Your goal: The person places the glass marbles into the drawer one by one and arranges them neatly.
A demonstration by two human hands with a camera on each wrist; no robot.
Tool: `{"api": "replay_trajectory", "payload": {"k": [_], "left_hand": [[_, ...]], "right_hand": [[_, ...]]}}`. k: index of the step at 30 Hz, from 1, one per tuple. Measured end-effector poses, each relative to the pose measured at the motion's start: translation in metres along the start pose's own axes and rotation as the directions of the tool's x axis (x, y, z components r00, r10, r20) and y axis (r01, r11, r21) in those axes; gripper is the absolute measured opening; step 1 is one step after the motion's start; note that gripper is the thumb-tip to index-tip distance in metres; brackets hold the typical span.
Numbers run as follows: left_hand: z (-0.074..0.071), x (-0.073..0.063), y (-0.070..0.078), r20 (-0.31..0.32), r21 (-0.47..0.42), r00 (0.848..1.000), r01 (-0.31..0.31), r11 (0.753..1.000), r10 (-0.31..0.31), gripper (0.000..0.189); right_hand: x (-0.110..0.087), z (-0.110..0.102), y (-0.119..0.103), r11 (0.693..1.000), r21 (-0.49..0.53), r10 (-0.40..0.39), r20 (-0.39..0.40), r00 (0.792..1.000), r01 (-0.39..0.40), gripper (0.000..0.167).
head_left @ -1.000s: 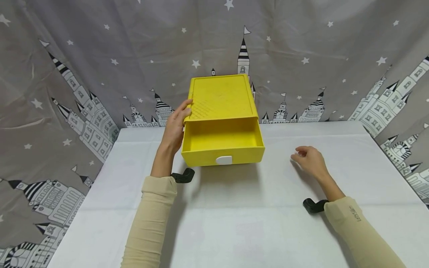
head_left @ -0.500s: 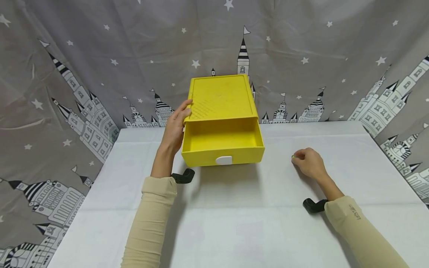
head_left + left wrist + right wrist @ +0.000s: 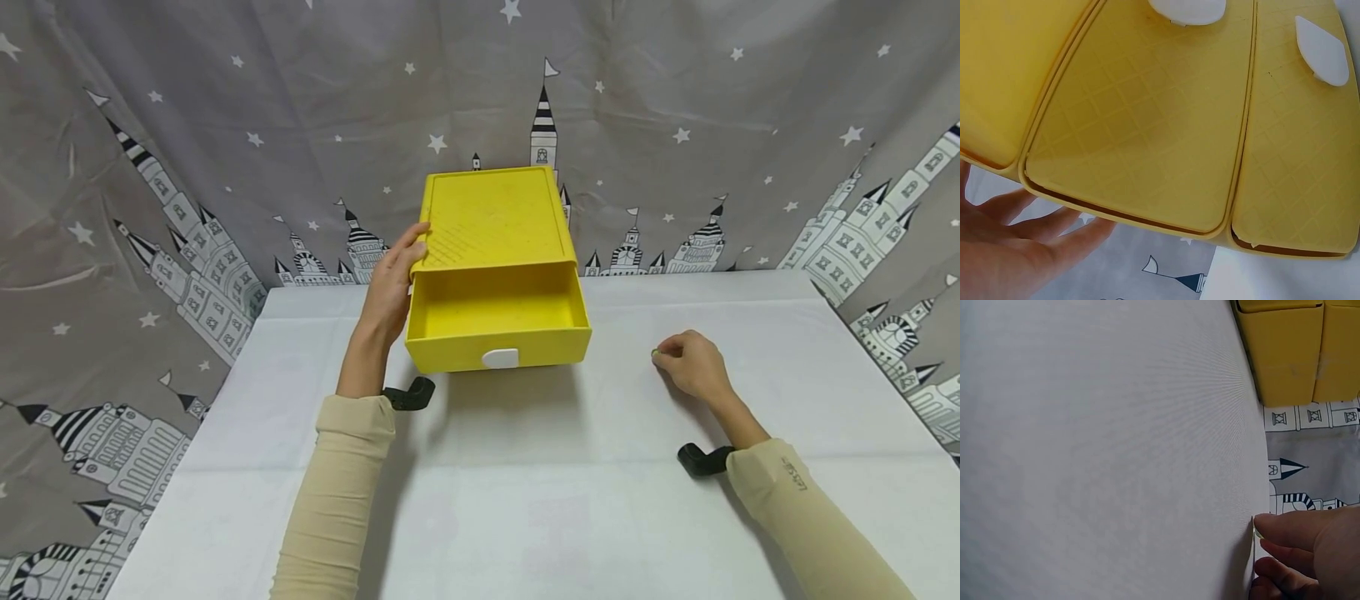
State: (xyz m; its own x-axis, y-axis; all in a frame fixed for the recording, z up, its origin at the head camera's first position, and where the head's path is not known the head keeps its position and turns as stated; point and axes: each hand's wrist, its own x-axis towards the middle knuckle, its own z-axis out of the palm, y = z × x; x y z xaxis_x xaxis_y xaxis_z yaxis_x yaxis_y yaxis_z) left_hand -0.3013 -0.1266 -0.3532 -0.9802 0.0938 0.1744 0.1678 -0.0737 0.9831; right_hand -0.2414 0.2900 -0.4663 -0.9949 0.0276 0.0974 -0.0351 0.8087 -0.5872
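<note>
A yellow drawer unit (image 3: 495, 212) stands at the back middle of the table. Its top drawer (image 3: 450, 353), with a white handle (image 3: 500, 358), is pulled out, and nothing shows inside it. My left hand (image 3: 386, 292) rests against the unit's left side, fingertips at the top edge; the left wrist view shows its fingers (image 3: 1054, 225) stretched along the side. To the right, low over the table, my right hand (image 3: 696, 367) pinches a small yellow-green thing (image 3: 655, 353) between thumb and fingertips. Most of that thing is hidden, so its kind cannot be made out.
Two lower drawers with white handles (image 3: 1322, 53) are closed in the left wrist view. A white cloth (image 3: 510, 517) covers the table. Behind it hangs a grey curtain (image 3: 337, 83) printed with castles and stars. Each wrist wears a black camera mount (image 3: 701, 461).
My right hand has closed its fingertips on the small yellow-green thing, after reaching with thumb and finger apart a second ago. The left hand and the drawer unit stay where they were.
</note>
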Motion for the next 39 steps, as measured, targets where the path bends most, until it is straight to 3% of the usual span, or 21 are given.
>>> {"api": "replay_trajectory", "payload": {"k": [39], "left_hand": [[-0.0005, -0.0014, -0.0004, 0.006, 0.008, 1.000, -0.021, 1.000, 0.021, 0.050]], "right_hand": [[-0.0061, 0.0004, 0.0024, 0.998, 0.067, 0.005, -0.016, 1.000, -0.004, 0.026]]}}
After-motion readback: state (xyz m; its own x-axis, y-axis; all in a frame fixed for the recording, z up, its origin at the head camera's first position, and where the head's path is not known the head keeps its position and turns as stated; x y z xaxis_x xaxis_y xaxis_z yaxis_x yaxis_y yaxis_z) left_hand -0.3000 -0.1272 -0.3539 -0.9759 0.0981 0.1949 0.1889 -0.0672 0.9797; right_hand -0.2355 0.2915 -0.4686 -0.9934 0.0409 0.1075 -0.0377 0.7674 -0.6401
